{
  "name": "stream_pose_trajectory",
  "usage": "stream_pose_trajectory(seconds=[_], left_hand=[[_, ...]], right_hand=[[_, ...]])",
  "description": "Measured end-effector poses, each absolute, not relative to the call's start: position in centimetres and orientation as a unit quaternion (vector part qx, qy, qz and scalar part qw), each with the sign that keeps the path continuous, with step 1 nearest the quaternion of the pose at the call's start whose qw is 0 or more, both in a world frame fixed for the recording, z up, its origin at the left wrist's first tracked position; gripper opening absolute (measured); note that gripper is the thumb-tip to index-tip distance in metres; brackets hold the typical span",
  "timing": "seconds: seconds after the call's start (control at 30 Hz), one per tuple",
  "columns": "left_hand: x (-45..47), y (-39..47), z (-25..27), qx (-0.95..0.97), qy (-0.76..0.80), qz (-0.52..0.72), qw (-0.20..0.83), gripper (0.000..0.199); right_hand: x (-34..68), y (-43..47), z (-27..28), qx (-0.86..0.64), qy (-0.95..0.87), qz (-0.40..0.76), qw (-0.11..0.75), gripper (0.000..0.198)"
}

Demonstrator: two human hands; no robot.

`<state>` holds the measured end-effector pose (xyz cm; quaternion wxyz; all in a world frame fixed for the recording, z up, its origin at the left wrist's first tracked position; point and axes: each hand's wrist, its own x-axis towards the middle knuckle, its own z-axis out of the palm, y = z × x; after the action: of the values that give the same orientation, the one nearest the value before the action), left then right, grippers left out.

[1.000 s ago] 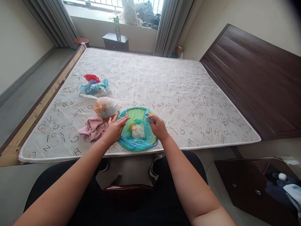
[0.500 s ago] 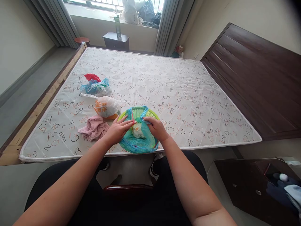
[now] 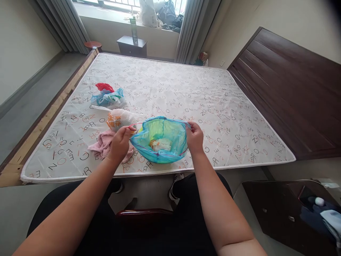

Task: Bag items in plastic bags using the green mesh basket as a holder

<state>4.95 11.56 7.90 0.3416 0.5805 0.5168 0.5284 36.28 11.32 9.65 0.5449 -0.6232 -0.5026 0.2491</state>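
Here blue plastic bag (image 3: pixel 162 140) sits at near edge of mattress (image 3: pixel 186 96), mouth stretched wide, crumpled white wad (image 3: pixel 160 144) inside. Left hand (image 3: pixel 120 143) pinches left rim, right hand (image 3: pixel 195 137) pinches right rim, both clamped on it. Pink cloth (image 3: pixel 102 144) just left, white tied bag (image 3: pixel 119 120) behind it.
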Motion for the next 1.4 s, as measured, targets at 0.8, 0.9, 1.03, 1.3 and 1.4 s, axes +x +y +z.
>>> stream_pose_trajectory(seconds=[0.8, 0.9, 1.03, 1.3, 1.4], left_hand=[[6.3, 10.3, 16.1, 0.455, 0.492, 0.574, 0.471, 0.021], [8.6, 8.6, 16.9, 0.510, 0.465, 0.500, 0.523, 0.030], [11.3, 7.3, 16.5, 0.514, 0.415, 0.457, 0.595, 0.043], [12.5, 7.2, 14.7, 0.414, 0.425, 0.502, 0.630, 0.051], [12.1, 7.5, 15.3, 0.397, 0.416, 0.494, 0.652, 0.050]], right_hand=[[36.0, 10.0, 18.1, -0.422, -0.447, 0.582, 0.532, 0.035], [33.5, 9.5, 18.3, -0.406, -0.458, 0.615, 0.497, 0.032], [30.9, 8.8, 18.1, -0.384, -0.486, 0.625, 0.475, 0.035], [28.2, 8.2, 16.3, -0.386, -0.617, 0.518, 0.450, 0.040], [28.2, 8.1, 15.5, -0.404, -0.688, 0.403, 0.448, 0.030]])
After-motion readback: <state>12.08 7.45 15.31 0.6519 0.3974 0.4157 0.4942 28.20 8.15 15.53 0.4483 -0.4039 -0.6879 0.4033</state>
